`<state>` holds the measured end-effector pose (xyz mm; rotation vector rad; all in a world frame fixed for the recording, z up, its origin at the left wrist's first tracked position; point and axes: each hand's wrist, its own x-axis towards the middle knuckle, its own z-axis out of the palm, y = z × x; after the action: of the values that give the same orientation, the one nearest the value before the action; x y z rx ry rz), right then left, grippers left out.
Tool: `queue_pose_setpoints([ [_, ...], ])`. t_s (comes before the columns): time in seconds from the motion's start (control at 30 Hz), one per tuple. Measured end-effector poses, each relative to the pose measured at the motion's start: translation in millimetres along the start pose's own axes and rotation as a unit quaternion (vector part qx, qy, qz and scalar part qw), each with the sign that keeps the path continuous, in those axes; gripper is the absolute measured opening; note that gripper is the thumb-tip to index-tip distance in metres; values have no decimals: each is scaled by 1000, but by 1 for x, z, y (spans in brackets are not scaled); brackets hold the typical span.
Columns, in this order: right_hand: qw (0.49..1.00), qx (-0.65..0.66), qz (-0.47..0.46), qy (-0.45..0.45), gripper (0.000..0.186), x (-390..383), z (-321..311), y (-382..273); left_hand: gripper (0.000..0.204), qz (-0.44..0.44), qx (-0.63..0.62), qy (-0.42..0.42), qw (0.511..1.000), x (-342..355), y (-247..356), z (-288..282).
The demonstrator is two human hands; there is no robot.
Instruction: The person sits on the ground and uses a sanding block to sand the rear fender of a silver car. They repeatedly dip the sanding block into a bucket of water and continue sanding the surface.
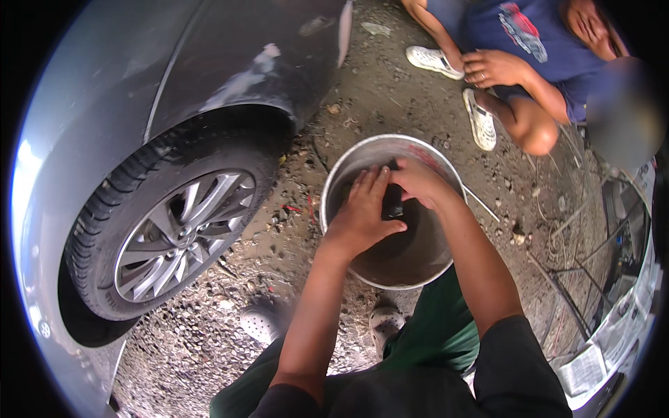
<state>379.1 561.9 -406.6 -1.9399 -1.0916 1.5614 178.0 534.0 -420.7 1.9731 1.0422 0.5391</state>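
Note:
Both my hands are inside the mouth of a round metal bucket (325, 209) standing on the ground in front of me. My left hand (359, 219) has its fingers stretched out and its thumb spread, lying over the left side of a small black object (392, 202). From the right, my right hand (418, 182) curls its fingers around the upper end of that object. Its exact kind is hidden by the hands and shadow. Below them the bucket's inside looks grey-brown and murky; I cannot tell how much liquid is there.
At left stands a grey car (174, 56) with a whitish patch (240, 80) above its wheel (185, 237). A person in a blue shirt (519, 35) crouches at the far right. Thin rods (575, 306) and newspaper sheets (585, 369) lie at right. Gravel (181, 362) covers the near ground.

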Motion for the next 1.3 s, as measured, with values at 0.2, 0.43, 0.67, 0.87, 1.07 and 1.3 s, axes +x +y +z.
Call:
queue_pose_setpoints([
  [0.2, 947, 296, 50, -116, 50, 27, -5, 17, 51, -68, -40, 168, 983, 15, 3, 0],
  [0.43, 851, -457, -231, -120, 42, 106, 91, 120, 48, -79, -25, 206, 975, 21, -11, 16],
  [0.67, 837, -520, -119, -125, 42, 100, 119, 108, 59, -77, 87, 63, 991, 5, -29, 14],
  [0.87, 822, -550, -48, -137, 35, 23, 10, 48, 47, -210, 265, -257, 905, 67, -14, 45],
  [1.07, 921, -365, -101, 90, 28, -34, -25, 52, 46, -97, 405, -124, 901, 54, -120, 219],
  [1.3, 951, -269, -126, 85, 57, -26, -32, 32, 41, -35, 211, -326, 921, 69, -148, 149],
])
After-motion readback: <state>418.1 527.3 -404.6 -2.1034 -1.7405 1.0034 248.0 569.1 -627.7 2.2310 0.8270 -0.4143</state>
